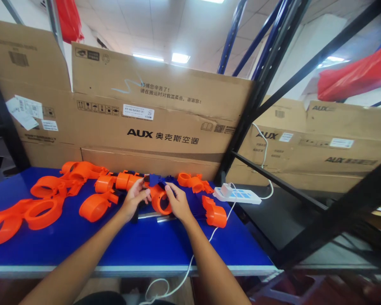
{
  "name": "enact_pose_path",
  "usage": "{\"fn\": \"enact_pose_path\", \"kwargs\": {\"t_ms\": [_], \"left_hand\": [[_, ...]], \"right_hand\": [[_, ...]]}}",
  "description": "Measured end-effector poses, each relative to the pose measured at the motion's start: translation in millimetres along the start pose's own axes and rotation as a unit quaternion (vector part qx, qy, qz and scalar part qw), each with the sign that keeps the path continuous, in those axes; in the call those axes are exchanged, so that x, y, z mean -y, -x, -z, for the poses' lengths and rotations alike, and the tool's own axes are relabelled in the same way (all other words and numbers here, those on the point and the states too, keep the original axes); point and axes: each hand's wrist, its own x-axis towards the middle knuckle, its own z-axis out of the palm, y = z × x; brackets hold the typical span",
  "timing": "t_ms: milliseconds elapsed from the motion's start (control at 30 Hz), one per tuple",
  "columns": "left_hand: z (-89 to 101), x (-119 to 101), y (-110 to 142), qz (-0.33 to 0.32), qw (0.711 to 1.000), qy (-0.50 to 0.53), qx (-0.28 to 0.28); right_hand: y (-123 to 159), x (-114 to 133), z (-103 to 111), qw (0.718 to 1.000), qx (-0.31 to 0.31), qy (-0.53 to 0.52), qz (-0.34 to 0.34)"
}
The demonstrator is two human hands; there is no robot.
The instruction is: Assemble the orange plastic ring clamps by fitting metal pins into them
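Before a cardboard panel [178, 148], a blue table [136, 250] carries orange pieces on both sides, among them joined rings [44, 224] and a curved piece [217, 217]; none shows clearly as finished or unfinished. Work looks midway on the orange ring [155, 202] between the hands, under a blue part [157, 180]. The right hand [179, 204] pinches that part; whether the left hand [133, 201], curled beside it, grips cannot be told.

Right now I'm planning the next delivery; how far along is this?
The joined rings at far left look done. Left hand and right hand hold a blue piece at an orange ring. Right of them, a separate orange clip perhaps remains to do.
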Motion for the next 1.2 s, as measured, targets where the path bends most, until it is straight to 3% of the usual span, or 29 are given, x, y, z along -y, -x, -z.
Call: {"fn": "enact_pose_path", "kwargs": {"t_ms": [267, 400, 533, 700, 900, 1033, 1200], "left_hand": [[2.7, 9, 0, 0.031, 0.995, -0.056, -0.071], [8.3, 13, -5, 0.041, 0.983, -0.112, -0.137], [13.2, 13, -9, 0.038, 0.973, -0.126, -0.189], [11.1, 13, -8, 0.034, 0.982, -0.111, -0.147], [1.3, 8, -2, -0.037, 0.979, -0.182, -0.085], [-3.1, -12, 2, -0.118, 0.942, -0.305, -0.075], [14.9, -60, 14, -0.182, 0.840, -0.511, -0.018]], "right_hand": [[3, -10, -19, 0.964, 0.116, -0.180, -0.155], [1, -1, -13, 0.952, 0.134, -0.231, -0.148], [0, 6, -8, 0.957, 0.139, -0.224, -0.121], [-3, 6, -12, 0.959, 0.099, -0.225, -0.140], [-7, 7, -9, 0.920, 0.021, -0.347, -0.183], [-5, 13, -7, 0.890, 0.060, -0.400, -0.212], [3, 26, -7, 0.857, 0.180, -0.412, -0.253]]}}
